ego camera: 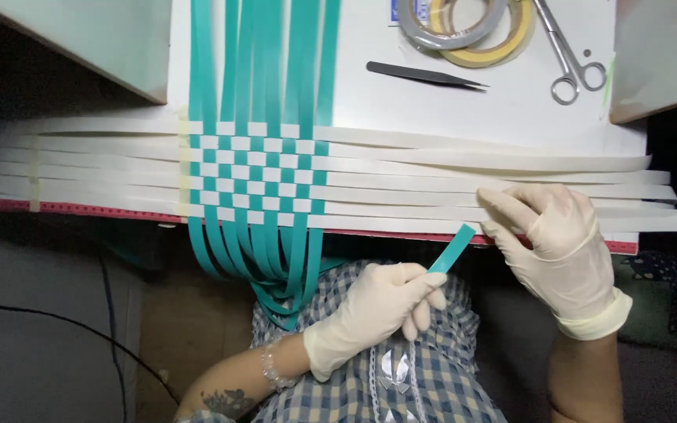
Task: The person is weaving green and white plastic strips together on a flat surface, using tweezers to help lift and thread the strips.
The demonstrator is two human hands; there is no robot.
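Observation:
A checker weave of teal strips (264,70) and white strips (464,168) lies on a white board (511,110). My left hand (374,313), in a pale glove, pinches the lower end of a loose teal strip (452,249) below the board's front edge. The strip tilts up to the right. My right hand (558,247), also gloved, rests on the white strips near the board's front right, fingers spread and pressing the lowest strips. The teal strips' free ends hang over the front edge toward my lap.
Two tape rolls (468,27), black tweezers (425,76) and scissors (570,59) lie at the back of the board. Pale boxes (95,39) flank it at both upper corners. Tape (34,176) holds the white strips at the left.

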